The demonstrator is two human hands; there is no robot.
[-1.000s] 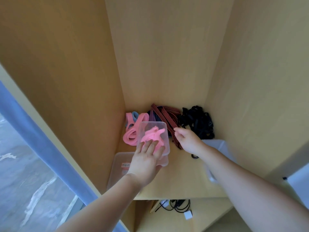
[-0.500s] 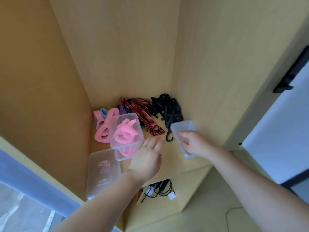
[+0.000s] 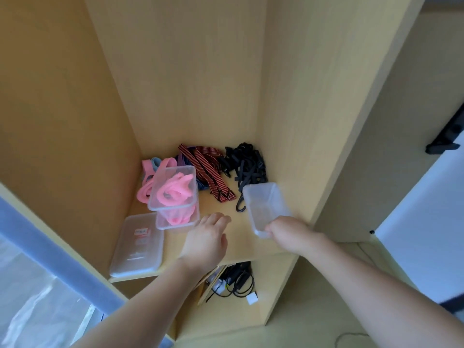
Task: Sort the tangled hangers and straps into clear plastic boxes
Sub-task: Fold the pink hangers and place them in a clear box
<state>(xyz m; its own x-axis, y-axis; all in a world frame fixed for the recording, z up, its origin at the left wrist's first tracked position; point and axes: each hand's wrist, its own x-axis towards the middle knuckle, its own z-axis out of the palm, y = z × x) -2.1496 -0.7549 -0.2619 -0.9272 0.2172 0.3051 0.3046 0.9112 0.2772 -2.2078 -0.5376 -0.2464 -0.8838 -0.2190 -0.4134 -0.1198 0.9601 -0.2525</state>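
Head view, looking down into a wooden cupboard.

- Shelf (image 3: 233,239): carries all the task items, pushed toward the back corner.
- Pink box (image 3: 160,204): clear plastic, no lid on, sits left of centre. Coiled pink straps (image 3: 173,192) fill it.
- More loose pink straps (image 3: 144,190) lie on the shelf behind and left of that box, a pale blue piece (image 3: 157,161) among them.
- Striped straps (image 3: 207,169), red and dark, lie unsorted at the back, just right of the pink box.
- Black tangle (image 3: 247,164) of hangers and straps sits in the back right corner; one black hook (image 3: 240,205) trails forward, just beside the empty box.
- Empty box (image 3: 263,207): clear, tilted, nothing inside. The right hand (image 3: 288,231) grips its near end, fingers curled round the rim.
- Left hand (image 3: 208,237): fingers relaxed and apart, holding nothing, low over the shelf just right of the pink box. Cannot tell whether the fingertips touch it.
- Flat lid (image 3: 138,244) with a small label lies at the front left of the shelf.
- Cables (image 3: 236,282) bunched on the level below.

Progress, as a judgement: early to middle. One colour group is partly boxed. Left to do: the remaining pink pieces, the striped straps, the whole black tangle, and lidding. The empty box looks meant for the black or striped lot.
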